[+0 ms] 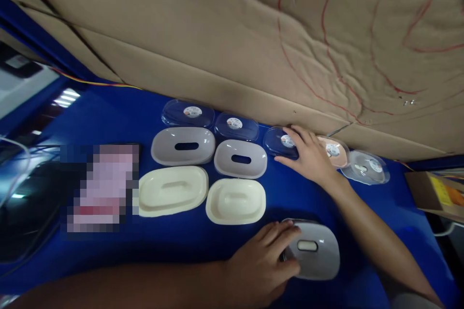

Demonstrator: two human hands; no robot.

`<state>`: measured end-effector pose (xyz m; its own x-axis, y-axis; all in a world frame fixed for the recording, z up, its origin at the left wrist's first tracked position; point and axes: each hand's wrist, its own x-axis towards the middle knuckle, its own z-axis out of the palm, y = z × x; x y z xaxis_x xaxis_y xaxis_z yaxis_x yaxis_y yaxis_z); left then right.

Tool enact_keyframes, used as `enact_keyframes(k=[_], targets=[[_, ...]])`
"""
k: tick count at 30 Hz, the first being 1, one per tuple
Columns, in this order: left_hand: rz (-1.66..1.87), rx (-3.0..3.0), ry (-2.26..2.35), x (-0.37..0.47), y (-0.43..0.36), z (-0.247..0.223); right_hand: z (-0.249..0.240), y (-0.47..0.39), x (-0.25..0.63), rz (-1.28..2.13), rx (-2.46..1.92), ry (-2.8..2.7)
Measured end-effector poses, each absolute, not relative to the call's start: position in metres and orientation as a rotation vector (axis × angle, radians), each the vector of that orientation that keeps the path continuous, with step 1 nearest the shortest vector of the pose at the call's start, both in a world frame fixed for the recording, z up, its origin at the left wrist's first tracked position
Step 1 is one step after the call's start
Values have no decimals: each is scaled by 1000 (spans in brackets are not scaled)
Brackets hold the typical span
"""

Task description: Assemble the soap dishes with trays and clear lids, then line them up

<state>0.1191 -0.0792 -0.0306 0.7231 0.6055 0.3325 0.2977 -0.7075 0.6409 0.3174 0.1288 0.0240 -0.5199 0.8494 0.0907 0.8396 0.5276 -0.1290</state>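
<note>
Near the front edge, my left hand [266, 260] grips the left side of a grey slotted dish [321, 256], thumb in front and fingers behind. A cream piece shows through the dish's slot. Farther back, my right hand [308, 152] reaches over a clear plastic lid [273, 141] with a round label. Its thumb and fingers are spread across the lid, which lies flat. To the left lie two grey slotted dishes [163, 147] [221, 164]. In front of them are two cream trays [148, 198] [215, 210], each with a raised middle.
Two more labelled clear lids [174, 115] [248, 130] lie along the cardboard wall [217, 58]. Right of my right hand are a peach dish under a lid [340, 157] and a covered white dish [353, 174]. A blurred-out phone-like object [108, 178] lies left; a cardboard box [420, 188] stands right.
</note>
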Motion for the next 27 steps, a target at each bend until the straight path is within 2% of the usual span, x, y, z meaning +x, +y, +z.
enact_keyframes(k=[8, 14, 16, 19, 20, 27], targets=[[825, 2368, 741, 122, -82, -50, 3, 136, 302, 272, -1473, -2615], [777, 2354, 769, 119, -82, -43, 39, 89, 327, 344, -1410, -2569], [771, 2261, 768, 118, -81, -39, 59, 50, 350, 583, -1361, -2607], [798, 2031, 785, 117, -80, -33, 77, -14, 379, 1119, -1195, -2816], [804, 1957, 793, 117, -80, -32, 78, -33, 384, 1180, -1216, -2832], [870, 1755, 752, 119, -81, -29, 42, -74, 386, 1001, -1393, -2767]])
